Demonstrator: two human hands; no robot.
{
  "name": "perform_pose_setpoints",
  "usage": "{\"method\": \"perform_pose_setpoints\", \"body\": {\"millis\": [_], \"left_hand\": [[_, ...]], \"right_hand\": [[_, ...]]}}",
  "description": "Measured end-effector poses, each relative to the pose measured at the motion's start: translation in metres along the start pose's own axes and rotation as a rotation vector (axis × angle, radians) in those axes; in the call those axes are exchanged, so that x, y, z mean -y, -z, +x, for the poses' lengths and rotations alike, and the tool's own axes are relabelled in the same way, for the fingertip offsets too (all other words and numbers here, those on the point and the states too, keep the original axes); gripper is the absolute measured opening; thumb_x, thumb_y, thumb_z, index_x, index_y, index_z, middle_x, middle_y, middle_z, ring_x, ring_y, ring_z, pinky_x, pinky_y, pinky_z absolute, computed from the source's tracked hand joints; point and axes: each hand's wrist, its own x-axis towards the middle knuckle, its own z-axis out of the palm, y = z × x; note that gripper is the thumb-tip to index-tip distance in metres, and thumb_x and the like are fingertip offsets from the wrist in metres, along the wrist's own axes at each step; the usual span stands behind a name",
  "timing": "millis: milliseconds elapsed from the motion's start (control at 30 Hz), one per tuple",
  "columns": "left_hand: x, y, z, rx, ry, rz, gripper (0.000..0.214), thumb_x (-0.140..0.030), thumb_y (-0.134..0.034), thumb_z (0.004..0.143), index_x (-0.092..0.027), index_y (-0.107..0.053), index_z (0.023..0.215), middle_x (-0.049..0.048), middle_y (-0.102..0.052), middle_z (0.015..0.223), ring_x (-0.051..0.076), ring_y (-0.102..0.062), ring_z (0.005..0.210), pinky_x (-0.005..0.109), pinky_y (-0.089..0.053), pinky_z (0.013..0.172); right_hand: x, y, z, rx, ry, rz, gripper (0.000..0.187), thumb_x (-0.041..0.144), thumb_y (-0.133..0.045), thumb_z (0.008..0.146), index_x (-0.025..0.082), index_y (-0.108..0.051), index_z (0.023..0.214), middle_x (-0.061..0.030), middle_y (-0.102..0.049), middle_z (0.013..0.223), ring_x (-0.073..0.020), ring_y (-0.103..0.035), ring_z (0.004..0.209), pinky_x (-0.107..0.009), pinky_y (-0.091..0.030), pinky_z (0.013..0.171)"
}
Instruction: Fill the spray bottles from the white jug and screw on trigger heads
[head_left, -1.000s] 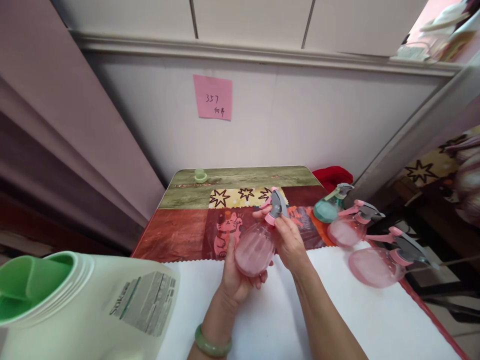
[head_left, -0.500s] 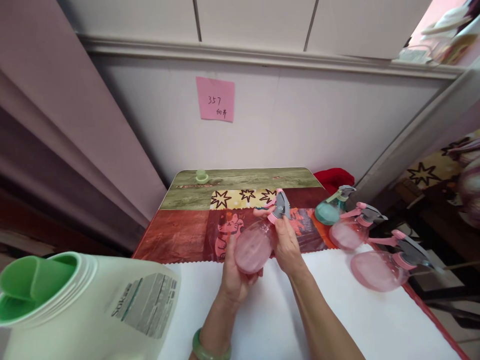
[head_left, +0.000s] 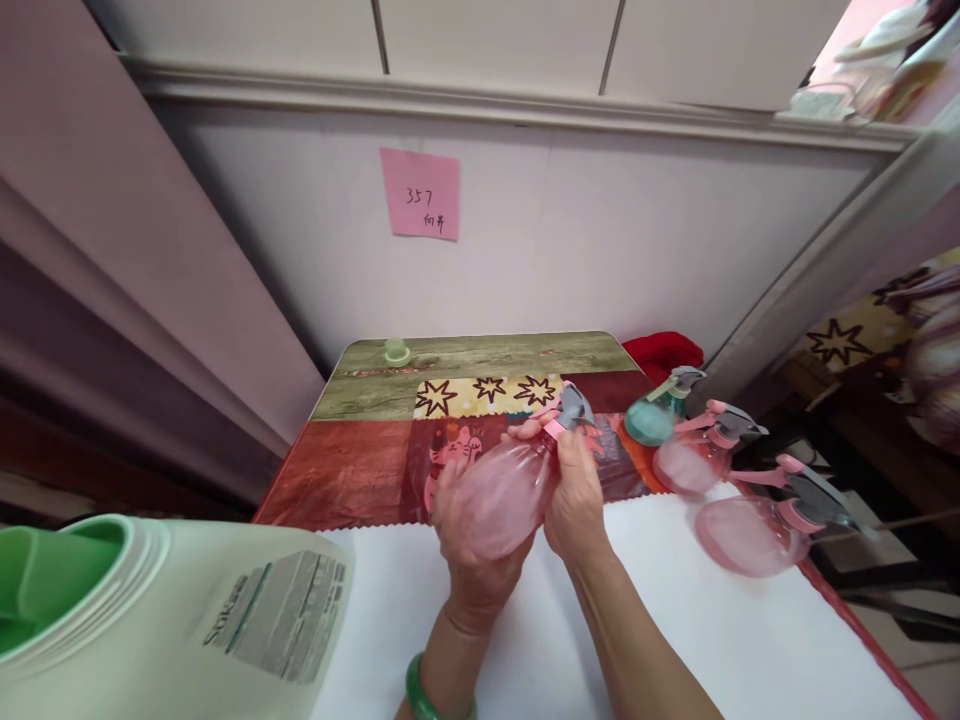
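Tilted between my two hands is a pink spray bottle with a grey and pink trigger head. My left hand cups its round base from below and the left side. Around the neck, just under the spray head, my right hand is closed. Pale pink liquid shows through the bottle's wall. To the right stand two more pink spray bottles, the nearer one and the farther one. Behind them is a green spray bottle.
A large pale green jug with a green insert in its mouth fills the lower left. White cloth covers the table's near part. At the back left lies a small green cap. A pink note hangs on the wall behind.
The bottle has tilted further over to the right, its base moving left and toward me. My left hand has shifted around the base. The view has moved slightly.
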Motion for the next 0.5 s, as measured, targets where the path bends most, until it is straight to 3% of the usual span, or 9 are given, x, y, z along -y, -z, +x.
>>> {"method": "perform_pose_setpoints", "body": {"millis": [133,200,300,367,433,500], "left_hand": [[-0.001,0.007,-0.006,0.204,0.035,-0.078,0.106,-0.026,-0.095,0.052,-0.031,-0.044,0.144,0.0124,-0.015,0.170,0.044,-0.018,0.155,0.060,-0.025,0.121],[-0.007,0.007,-0.008,0.258,0.139,-0.201,0.112,-0.037,-0.095,0.054,-0.033,-0.039,0.151,0.0115,-0.010,0.172,0.044,-0.015,0.156,0.057,-0.027,0.120],[-0.017,0.001,-0.008,0.264,0.354,-0.408,0.111,-0.065,-0.084,0.064,-0.038,-0.030,0.157,0.0102,-0.024,0.169,0.037,-0.025,0.154,0.048,-0.035,0.118],[-0.020,-0.005,-0.004,0.243,0.583,-0.540,0.097,-0.079,-0.066,0.073,-0.038,-0.034,0.156,0.0103,-0.045,0.158,0.032,-0.047,0.142,0.040,-0.049,0.105],[-0.019,-0.006,0.004,0.321,0.882,-0.645,0.086,-0.084,-0.049,0.080,-0.030,-0.049,0.147,0.0134,-0.068,0.132,0.028,-0.071,0.107,0.033,-0.059,0.073],[-0.015,-0.002,0.012,0.507,1.144,-0.716,0.086,-0.086,-0.040,0.082,-0.019,-0.063,0.131,0.0147,-0.077,0.098,0.021,-0.070,0.062,0.025,-0.046,0.041]], "right_hand": [[0.005,-0.001,0.000,-0.044,0.054,0.011,0.025,0.051,-0.052,0.097,0.027,-0.056,0.103,-0.0024,-0.072,0.093,-0.0232,-0.070,0.100,-0.043,-0.055,0.092],[0.008,0.002,0.002,-0.088,0.096,-0.004,0.026,0.051,-0.051,0.098,0.026,-0.057,0.102,-0.0027,-0.072,0.091,-0.0232,-0.070,0.099,-0.043,-0.055,0.091],[0.010,0.008,0.005,-0.146,0.162,-0.020,0.024,0.049,-0.054,0.097,0.025,-0.058,0.100,-0.0030,-0.071,0.089,-0.0229,-0.070,0.097,-0.042,-0.055,0.091],[0.009,0.012,0.006,-0.151,0.194,-0.039,0.023,0.047,-0.055,0.097,0.025,-0.058,0.100,-0.0030,-0.070,0.089,-0.0225,-0.070,0.096,-0.042,-0.055,0.092],[0.007,0.014,0.007,-0.138,0.212,-0.067,0.023,0.047,-0.054,0.097,0.025,-0.058,0.103,-0.0030,-0.071,0.092,-0.0222,-0.070,0.096,-0.043,-0.054,0.093],[0.004,0.014,0.007,-0.110,0.221,-0.091,0.024,0.048,-0.052,0.098,0.026,-0.057,0.105,-0.0039,-0.071,0.094,-0.0226,-0.069,0.097,-0.044,-0.053,0.094]]}}
